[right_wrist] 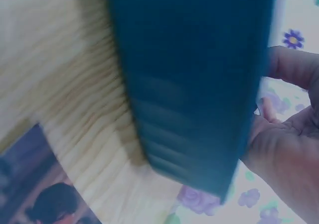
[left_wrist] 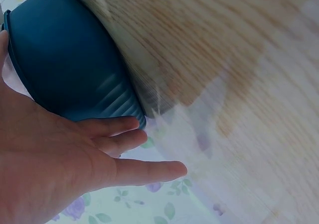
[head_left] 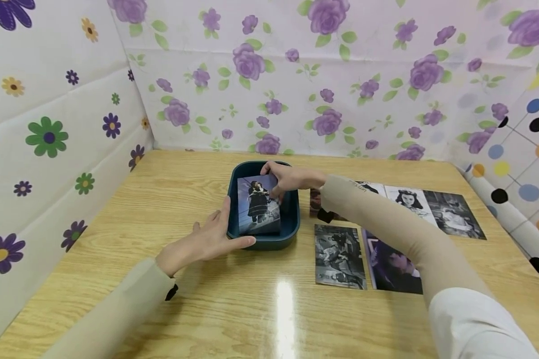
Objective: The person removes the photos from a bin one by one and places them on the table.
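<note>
A dark teal plastic bin stands on the wooden table. Inside it is a glossy photo card showing a couple at a ship's railing. My right hand reaches over the bin's right rim and grips the card at its upper right, thumb and fingers bent about its edge. In the right wrist view the bin's wall hides part of that hand. Against the bin's left front corner rests my left hand, fingers straight and spread, thumb along the front rim. The left wrist view shows these fingers extended beside the bin's ribbed wall.
Right of the bin lie several photo cards: a black-and-white one, a purple one partly under my right forearm, a portrait of a girl and a dark one. Flowered cloth walls stand behind and beside the table.
</note>
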A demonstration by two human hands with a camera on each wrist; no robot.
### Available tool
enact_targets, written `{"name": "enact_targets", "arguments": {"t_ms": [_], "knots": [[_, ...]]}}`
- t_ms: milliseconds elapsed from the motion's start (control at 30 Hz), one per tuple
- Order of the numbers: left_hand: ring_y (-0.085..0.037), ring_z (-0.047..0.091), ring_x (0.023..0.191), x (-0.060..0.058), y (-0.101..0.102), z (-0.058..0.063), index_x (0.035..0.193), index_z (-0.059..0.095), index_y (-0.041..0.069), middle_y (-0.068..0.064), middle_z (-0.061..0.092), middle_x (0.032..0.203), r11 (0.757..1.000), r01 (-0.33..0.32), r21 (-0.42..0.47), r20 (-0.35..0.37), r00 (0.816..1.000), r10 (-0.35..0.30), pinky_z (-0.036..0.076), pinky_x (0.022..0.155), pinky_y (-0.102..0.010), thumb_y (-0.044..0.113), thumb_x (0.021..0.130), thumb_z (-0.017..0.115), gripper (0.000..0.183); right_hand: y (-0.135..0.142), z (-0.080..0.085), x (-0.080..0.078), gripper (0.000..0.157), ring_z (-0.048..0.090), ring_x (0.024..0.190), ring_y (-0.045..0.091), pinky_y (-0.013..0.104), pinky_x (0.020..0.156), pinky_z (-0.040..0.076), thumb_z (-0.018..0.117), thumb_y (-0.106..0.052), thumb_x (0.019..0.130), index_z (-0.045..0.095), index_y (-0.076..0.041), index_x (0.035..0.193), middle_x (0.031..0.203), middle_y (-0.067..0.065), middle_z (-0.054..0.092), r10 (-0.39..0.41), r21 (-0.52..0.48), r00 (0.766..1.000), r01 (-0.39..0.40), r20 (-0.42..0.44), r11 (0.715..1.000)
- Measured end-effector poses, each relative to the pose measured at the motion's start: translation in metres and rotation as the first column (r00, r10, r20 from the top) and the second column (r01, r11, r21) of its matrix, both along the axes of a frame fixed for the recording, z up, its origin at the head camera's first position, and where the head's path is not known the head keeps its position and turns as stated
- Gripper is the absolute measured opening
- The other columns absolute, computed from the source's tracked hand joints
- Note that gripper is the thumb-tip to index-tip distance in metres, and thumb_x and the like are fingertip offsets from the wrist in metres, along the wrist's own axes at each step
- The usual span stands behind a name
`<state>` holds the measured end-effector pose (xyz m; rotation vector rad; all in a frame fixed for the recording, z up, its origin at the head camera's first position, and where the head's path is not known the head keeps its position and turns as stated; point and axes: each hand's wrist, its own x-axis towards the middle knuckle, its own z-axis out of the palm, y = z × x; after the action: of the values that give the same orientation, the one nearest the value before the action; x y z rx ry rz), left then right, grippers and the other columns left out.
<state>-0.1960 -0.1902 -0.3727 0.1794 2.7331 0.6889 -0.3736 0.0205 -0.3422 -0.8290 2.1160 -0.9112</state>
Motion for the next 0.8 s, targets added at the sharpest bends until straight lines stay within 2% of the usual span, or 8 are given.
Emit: {"name": "enact_targets", "arguments": {"t_ms": [100, 233, 367, 433, 600, 733, 800], "knots": [[-0.040, 0.004, 0.150, 0.000, -0.001, 0.000, 0.150, -0.027, 0.016, -0.017, 0.007, 0.163, 1.000, 0.002, 0.005, 0.001, 1.000, -0.002, 0.000, 0.104, -0.079, 0.082, 0.078, 0.049, 0.124, 0.009, 0.013, 0.000, 0.061, 0.064, 0.087, 0.029, 0.047, 0.086, 0.054, 0.062, 0.004, 0.089, 0.027, -0.009, 0.137, 0.139, 0.019, 0.032, -0.023, -0.032, 0.999, 0.025, 0.044, 0.999], [-0.040, 0.004, 0.150, 0.000, -0.001, 0.001, 0.149, -0.029, 0.016, -0.017, 0.006, 0.163, 1.000, 0.003, -0.003, -0.003, 1.000, -0.003, 0.000, 0.104, -0.079, 0.083, 0.077, 0.048, 0.125, 0.027, 0.035, 0.000, 0.064, 0.065, 0.094, 0.030, 0.041, 0.086, 0.055, 0.064, 0.001, 0.088, 0.027, -0.011, 0.138, 0.151, 0.018, 0.022, -0.058, -0.059, 0.998, 0.059, 0.021, 0.997], [-0.039, 0.003, 0.150, 0.000, -0.001, 0.000, 0.149, -0.029, 0.017, -0.016, 0.006, 0.163, 1.000, 0.009, -0.004, -0.006, 1.000, -0.009, -0.001, 0.103, -0.080, 0.083, 0.077, 0.047, 0.124, 0.061, 0.055, 0.001, 0.067, 0.058, 0.104, 0.032, 0.045, 0.089, 0.054, 0.065, 0.004, 0.084, 0.028, -0.014, 0.137, 0.143, 0.020, 0.031, -0.107, -0.118, 0.994, 0.108, 0.020, 0.987], [-0.039, 0.003, 0.150, 0.000, -0.001, 0.000, 0.149, -0.029, 0.017, -0.016, 0.005, 0.163, 1.000, 0.014, -0.002, -0.006, 1.000, -0.014, 0.000, 0.103, -0.079, 0.083, 0.077, 0.048, 0.124, 0.085, 0.061, 0.002, 0.068, 0.053, 0.109, 0.033, 0.046, 0.090, 0.053, 0.063, 0.006, 0.082, 0.028, -0.013, 0.137, 0.135, 0.020, 0.037, -0.140, -0.142, 0.990, 0.141, 0.017, 0.980], [-0.041, 0.004, 0.150, 0.000, 0.001, -0.001, 0.150, -0.028, 0.016, -0.017, 0.006, 0.163, 1.000, 0.020, 0.011, -0.010, 1.000, -0.020, 0.000, 0.103, -0.079, 0.081, 0.078, 0.049, 0.124, 0.160, 0.070, 0.011, 0.067, 0.051, 0.116, 0.035, 0.042, 0.094, 0.050, 0.063, 0.003, 0.083, 0.028, -0.012, 0.138, 0.136, 0.020, 0.039, -0.230, -0.110, 0.972, 0.224, -0.045, 0.968], [-0.041, 0.004, 0.150, 0.000, 0.001, -0.001, 0.150, -0.028, 0.016, -0.017, 0.006, 0.163, 1.000, 0.021, 0.023, -0.014, 1.000, -0.021, 0.000, 0.103, -0.080, 0.080, 0.079, 0.050, 0.124, 0.225, 0.069, 0.027, 0.065, 0.049, 0.118, 0.035, 0.043, 0.096, 0.048, 0.064, 0.000, 0.085, 0.027, -0.013, 0.137, 0.137, 0.020, 0.037, -0.286, -0.044, 0.956, 0.284, -0.068, 0.958], [-0.042, 0.004, 0.149, 0.001, 0.001, -0.001, 0.150, -0.028, 0.016, -0.018, 0.006, 0.163, 1.000, 0.022, 0.022, -0.015, 1.000, -0.022, 0.000, 0.102, -0.080, 0.080, 0.079, 0.050, 0.124, 0.257, 0.066, 0.037, 0.064, 0.050, 0.118, 0.034, 0.042, 0.093, 0.048, 0.066, -0.005, 0.086, 0.028, -0.013, 0.137, 0.138, 0.020, 0.038, -0.295, 0.004, 0.948, 0.298, -0.118, 0.955]]}}
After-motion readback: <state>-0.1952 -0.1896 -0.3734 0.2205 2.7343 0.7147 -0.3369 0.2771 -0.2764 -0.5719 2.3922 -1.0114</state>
